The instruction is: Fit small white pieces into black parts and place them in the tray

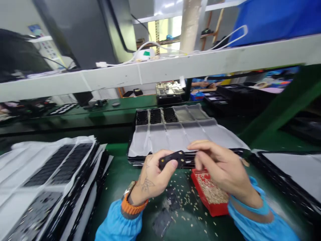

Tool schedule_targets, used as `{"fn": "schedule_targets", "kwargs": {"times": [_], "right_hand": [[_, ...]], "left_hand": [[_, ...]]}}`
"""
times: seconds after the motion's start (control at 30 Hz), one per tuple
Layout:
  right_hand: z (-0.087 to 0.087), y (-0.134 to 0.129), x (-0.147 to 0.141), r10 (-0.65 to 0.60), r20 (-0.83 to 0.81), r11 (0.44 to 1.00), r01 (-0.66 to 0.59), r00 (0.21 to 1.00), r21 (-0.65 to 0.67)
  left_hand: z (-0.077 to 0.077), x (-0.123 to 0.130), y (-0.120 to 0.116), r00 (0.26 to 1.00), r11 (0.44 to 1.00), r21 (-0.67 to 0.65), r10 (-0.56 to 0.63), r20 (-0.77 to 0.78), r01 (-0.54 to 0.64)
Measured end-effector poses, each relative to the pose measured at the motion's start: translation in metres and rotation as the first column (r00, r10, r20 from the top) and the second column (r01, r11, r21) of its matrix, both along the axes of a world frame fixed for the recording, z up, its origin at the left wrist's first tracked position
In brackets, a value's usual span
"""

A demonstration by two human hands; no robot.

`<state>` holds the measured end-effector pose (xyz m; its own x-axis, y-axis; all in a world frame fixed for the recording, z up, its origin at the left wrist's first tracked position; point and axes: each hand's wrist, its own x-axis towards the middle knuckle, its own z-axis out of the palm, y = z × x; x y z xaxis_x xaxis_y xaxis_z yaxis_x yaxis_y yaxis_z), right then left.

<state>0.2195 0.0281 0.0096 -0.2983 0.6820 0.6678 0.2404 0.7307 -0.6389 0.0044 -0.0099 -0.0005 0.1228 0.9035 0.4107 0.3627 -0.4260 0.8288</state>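
A stack of trays [72, 190] lies at about eight o'clock from the black plate, its white liner pocketed and dark parts lying in several pockets. Next comes the left hand [155, 174], its wrist wearing a watch [129, 188] and an orange band [135, 208] above a blue sleeve. That hand is closed on the black plate [178, 157], thumb pressed on the face and fingers behind, holding it tilted above the green tabletop [120, 187]. At six o'clock from the plate, two dark flat patches lie on the tabletop, too blurred to name, with pale bits [192, 225] scattered around them. At twelve o'clock sits another lined stack [173, 135], three of its far pockets filled with black parts. A red box [216, 211] full of similar pale bits stands at four o'clock. Partly covering it from above is the right hand [218, 165], at three o'clock and just beside the plate, fingers half curled; whether its fingertips pinch anything, I cannot tell. Farther out at three o'clock rests a lined tray [288, 167] with dark edges.
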Motion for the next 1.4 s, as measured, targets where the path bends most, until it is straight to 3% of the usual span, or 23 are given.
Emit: {"fn": "schedule_targets", "kwargs": {"times": [0.13,0.3,0.47,0.57,0.73,0.8,0.9,1.03,1.1,1.13,1.2,1.23,1.27,1.33,1.4], "right_hand": [[-0.006,0.006,0.000,0.072,0.067,0.989,-0.063,0.995,-0.134],[-0.004,0.003,-0.009,0.199,0.069,0.955,-0.178,0.977,-0.238],[0.000,0.003,-0.013,0.186,0.062,0.974,-0.175,0.981,-0.146],[0.002,0.006,-0.007,0.163,0.192,0.985,-0.149,0.968,-0.084],[0.011,0.007,0.018,0.014,0.307,0.997,0.012,0.952,-0.081],[0.015,0.006,0.027,-0.029,0.348,0.995,0.061,0.937,-0.079],[0.017,0.005,0.029,-0.055,0.309,0.997,0.068,0.949,-0.033],[0.011,0.003,0.012,0.105,0.238,0.994,-0.105,0.965,-0.014],[0.008,0.002,0.006,0.118,0.222,0.992,-0.107,0.968,-0.062],[0.007,0.001,0.004,0.101,0.198,0.992,-0.083,0.975,-0.096],[0.007,0.002,0.007,0.055,0.126,0.984,-0.033,0.990,-0.175],[0.007,0.002,0.010,0.031,0.081,0.979,-0.014,0.996,-0.205],[0.008,0.003,0.014,0.003,0.036,0.975,0.005,0.999,-0.224],[0.010,0.005,0.022,-0.054,-0.051,0.972,0.041,0.997,-0.231],[0.012,0.006,0.029,-0.095,-0.114,0.971,0.066,0.989,-0.229]], "left_hand": [[-0.001,0.001,0.001,0.998,0.986,0.154,-0.058,-0.006,0.058],[-0.003,0.001,0.006,0.984,0.924,0.356,-0.090,-0.153,0.140],[-0.006,0.000,0.012,0.963,0.890,0.433,-0.028,-0.267,0.146],[-0.006,-0.001,0.012,0.973,0.888,0.450,0.013,-0.229,0.094],[-0.002,-0.007,0.009,0.982,0.905,0.411,0.162,-0.096,-0.109],[-0.001,-0.007,0.009,0.984,0.910,0.393,0.168,-0.050,-0.135],[-0.002,0.003,0.008,0.994,0.913,0.401,0.101,-0.029,-0.081],[-0.008,0.021,0.002,1.000,0.917,0.399,-0.014,-0.024,0.023],[-0.009,0.016,0.003,0.994,0.933,0.347,-0.083,-0.064,0.100],[-0.008,0.006,0.008,0.994,0.952,0.293,-0.064,-0.088,0.087],[-0.002,-0.027,0.027,0.987,0.983,0.166,0.097,-0.129,-0.075],[0.001,-0.048,0.041,0.929,0.940,0.083,0.340,-0.147,-0.331],[0.004,-0.070,0.058,0.860,0.875,0.048,0.484,-0.161,-0.483],[0.006,-0.110,0.091,0.738,0.756,0.002,0.638,-0.220,-0.654],[-0.001,-0.135,0.117,0.623,0.646,-0.053,0.708,-0.333,-0.762]]}}
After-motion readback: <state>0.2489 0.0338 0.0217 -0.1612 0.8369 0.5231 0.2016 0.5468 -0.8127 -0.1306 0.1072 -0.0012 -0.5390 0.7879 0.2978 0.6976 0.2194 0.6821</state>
